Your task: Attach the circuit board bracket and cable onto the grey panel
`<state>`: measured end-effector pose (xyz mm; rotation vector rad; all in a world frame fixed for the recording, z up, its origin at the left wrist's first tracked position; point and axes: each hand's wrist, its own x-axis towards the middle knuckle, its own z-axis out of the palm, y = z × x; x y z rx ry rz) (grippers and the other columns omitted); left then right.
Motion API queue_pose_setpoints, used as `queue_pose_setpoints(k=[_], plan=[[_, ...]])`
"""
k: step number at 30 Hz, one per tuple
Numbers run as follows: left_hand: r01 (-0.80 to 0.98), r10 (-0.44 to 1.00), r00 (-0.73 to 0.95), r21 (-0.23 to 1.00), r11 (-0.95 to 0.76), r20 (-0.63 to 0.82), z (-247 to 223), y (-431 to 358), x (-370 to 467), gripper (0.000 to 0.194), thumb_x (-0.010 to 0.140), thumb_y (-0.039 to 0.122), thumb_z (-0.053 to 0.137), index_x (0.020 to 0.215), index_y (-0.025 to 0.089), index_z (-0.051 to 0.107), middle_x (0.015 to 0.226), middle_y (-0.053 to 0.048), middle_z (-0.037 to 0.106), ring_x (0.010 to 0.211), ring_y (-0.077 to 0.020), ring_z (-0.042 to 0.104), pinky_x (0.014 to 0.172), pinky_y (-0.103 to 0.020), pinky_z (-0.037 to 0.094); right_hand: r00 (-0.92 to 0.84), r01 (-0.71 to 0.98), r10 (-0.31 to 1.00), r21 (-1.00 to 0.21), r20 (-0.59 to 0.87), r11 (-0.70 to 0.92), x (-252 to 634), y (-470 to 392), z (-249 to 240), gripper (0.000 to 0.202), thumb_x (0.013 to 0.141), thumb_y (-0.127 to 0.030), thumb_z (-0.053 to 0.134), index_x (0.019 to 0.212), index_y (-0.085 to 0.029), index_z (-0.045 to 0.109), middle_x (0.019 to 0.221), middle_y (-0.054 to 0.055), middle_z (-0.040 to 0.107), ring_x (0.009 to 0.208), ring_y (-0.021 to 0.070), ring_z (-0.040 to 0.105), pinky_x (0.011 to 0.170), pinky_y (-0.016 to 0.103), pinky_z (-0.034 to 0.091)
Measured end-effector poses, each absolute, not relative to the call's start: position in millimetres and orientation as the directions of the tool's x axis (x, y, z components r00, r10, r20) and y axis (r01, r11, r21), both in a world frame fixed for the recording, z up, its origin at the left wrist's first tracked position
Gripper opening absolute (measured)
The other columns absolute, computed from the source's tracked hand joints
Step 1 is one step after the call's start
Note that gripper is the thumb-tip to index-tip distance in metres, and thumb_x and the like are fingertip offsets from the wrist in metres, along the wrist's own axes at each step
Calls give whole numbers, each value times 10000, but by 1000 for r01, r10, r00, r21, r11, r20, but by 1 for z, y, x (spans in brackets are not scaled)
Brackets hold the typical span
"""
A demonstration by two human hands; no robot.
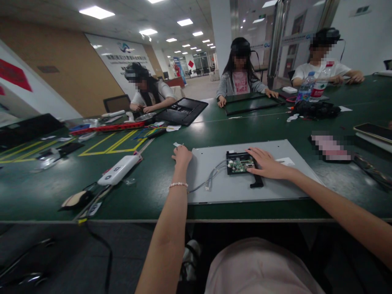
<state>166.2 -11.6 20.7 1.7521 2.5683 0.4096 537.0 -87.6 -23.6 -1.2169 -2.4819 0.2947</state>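
A flat grey panel [211, 190] lies on the table in front of me. On it sits a green circuit board [240, 165] in a black plastic holder [256, 181], with grey cables [211, 176] running off to the left. My right hand [266, 164] rests over the holder's right side, its fingers stretched out and touching it. At the panel's left edge is my left hand [182, 156], fingers curled in. A small white scrap [177, 144] shows by those fingertips; whether they hold it is unclear.
A white power strip [119, 169] and a computer mouse [76, 199] lie to the left. Across the table, a person handles a black frame [254, 104]; two others sit nearby. Bottles [318, 85], a phone [330, 148] and glasses [372, 169] are on the right.
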Motion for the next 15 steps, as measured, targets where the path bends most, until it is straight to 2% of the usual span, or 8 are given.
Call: queue_pose_setpoints(k=[3, 9, 15], plan=[[924, 910, -367, 191, 332, 192, 25, -15, 171, 481, 852, 105, 383, 1311, 100, 528, 1399, -219, 463, 1330, -347, 351, 1026, -600, 350, -565, 720, 794, -337, 224, 607, 537, -88, -22, 801, 899, -670, 360, 1549, -288, 91, 1587, 112, 228, 1449, 354, 184, 1134, 573, 224], [968, 847, -251, 146, 206, 469, 57, -31, 196, 476, 910, 144, 342, 1368, 141, 472, 1395, -185, 476, 1368, -310, 309, 1096, -590, 253, -556, 721, 802, -353, 219, 596, 536, -89, -21, 811, 893, -692, 355, 1542, -258, 138, 1581, 136, 235, 1447, 353, 188, 1136, 570, 219], [994, 823, -105, 92, 64, 558, 96, -79, 235, 392, 937, 179, 374, 1307, 134, 497, 1414, -144, 482, 1385, -281, 306, 1150, -556, 155, -560, 713, 798, -361, 221, 601, 537, -88, -21, 801, 898, -687, 356, 1543, -274, 124, 1584, 125, 224, 1452, 345, 179, 1137, 572, 215]])
